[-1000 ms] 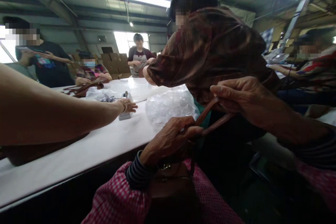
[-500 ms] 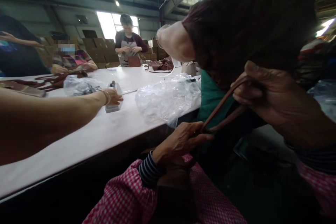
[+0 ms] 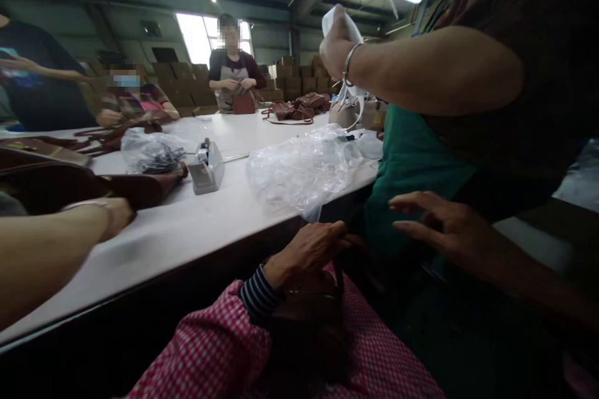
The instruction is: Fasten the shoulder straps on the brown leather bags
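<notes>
My left hand [image 3: 306, 250], with its striped cuff, is closed on a brown strap just above a dark brown bag [image 3: 311, 302] on my lap. The lower part of the bag lies in shadow. To the right, my right hand [image 3: 437, 221] is held in the air with thumb and fingers apart and nothing between them. It is nearest to a green apron [image 3: 416, 156] worn by the person standing at the right.
On the white table [image 3: 163, 234] are clear plastic bags [image 3: 299, 168], a grey tape dispenser [image 3: 207, 168] and brown bags [image 3: 299, 109]. A co-worker's forearm [image 3: 56, 255] reaches in from the left. Another co-worker's arm [image 3: 435, 68] crosses above the right side, holding something white.
My right hand has let go of the strap and opened. The left co-worker's hand has moved from the tape dispenser back to the left, beside a brown bag. The standing person's arm has moved right.
</notes>
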`<state>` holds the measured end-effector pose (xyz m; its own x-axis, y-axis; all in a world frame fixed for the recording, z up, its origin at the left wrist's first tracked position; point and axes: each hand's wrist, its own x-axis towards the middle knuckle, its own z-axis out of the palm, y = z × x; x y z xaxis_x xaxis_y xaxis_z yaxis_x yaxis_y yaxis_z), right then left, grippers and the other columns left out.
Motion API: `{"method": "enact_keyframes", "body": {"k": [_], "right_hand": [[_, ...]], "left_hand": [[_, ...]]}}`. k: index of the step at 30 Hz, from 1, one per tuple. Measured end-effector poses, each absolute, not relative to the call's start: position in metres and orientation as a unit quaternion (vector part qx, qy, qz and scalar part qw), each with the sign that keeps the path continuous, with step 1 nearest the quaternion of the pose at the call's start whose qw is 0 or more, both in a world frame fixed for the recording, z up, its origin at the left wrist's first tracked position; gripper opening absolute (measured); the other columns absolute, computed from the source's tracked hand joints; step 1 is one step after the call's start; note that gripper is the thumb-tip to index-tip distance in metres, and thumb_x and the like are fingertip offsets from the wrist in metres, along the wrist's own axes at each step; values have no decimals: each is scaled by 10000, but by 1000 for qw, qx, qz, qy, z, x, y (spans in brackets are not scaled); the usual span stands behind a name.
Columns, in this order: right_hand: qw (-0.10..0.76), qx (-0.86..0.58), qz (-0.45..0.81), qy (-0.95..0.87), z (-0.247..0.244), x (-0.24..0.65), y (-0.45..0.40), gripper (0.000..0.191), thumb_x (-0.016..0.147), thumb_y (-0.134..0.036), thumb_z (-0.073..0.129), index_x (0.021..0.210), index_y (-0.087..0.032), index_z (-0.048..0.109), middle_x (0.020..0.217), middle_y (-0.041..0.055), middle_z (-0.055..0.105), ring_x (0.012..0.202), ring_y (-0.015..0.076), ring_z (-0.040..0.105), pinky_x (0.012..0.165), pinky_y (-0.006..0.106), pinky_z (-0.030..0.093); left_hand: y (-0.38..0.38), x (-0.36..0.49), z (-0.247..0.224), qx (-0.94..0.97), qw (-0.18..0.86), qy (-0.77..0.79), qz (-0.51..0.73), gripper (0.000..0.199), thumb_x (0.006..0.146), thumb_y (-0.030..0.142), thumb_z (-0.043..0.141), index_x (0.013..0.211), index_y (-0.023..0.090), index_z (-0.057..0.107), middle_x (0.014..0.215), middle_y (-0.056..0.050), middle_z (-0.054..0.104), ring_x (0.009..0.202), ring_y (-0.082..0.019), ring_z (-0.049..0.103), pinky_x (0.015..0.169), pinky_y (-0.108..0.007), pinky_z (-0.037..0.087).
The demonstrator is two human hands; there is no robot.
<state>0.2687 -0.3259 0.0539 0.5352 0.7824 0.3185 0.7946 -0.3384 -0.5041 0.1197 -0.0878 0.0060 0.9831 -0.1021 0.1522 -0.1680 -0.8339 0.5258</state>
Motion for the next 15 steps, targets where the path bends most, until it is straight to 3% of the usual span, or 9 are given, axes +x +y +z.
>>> {"method": "enact_keyframes", "body": {"k": [3, 7, 15], "right_hand": [[236, -769, 69, -591, 42, 250, -287, 398, 981, -493, 627, 1294, -250, 664, 1252, 83, 712, 1148, 305, 656, 968, 419, 484], [150, -765, 69, -622, 27, 245, -262, 288, 1064, -344, 494, 1186, -190, 704, 1101, 98, 747, 1019, 286, 702, 873, 384, 482], [220, -755, 107, -608, 56, 267, -281, 366, 1049, -457, 495, 907, -238, 753, 821, 10, 746, 748, 205, 688, 674, 313, 456]], "left_hand": [[-87, 123, 6, 955, 276, -86, 69, 231, 1075, 388, 433, 942, 215, 508, 826, -8, 550, 695, -163, 473, 672, -321, 337], [-79, 120, 3, 947, 310, -56, 65, 272, 1071, 422, 449, 951, 200, 550, 820, -3, 575, 681, -154, 486, 649, -306, 351], [-63, 119, -5, 925, 372, -66, 36, 369, 1031, 531, 494, 986, 189, 624, 767, 12, 559, 664, -141, 484, 604, -273, 348]]}}
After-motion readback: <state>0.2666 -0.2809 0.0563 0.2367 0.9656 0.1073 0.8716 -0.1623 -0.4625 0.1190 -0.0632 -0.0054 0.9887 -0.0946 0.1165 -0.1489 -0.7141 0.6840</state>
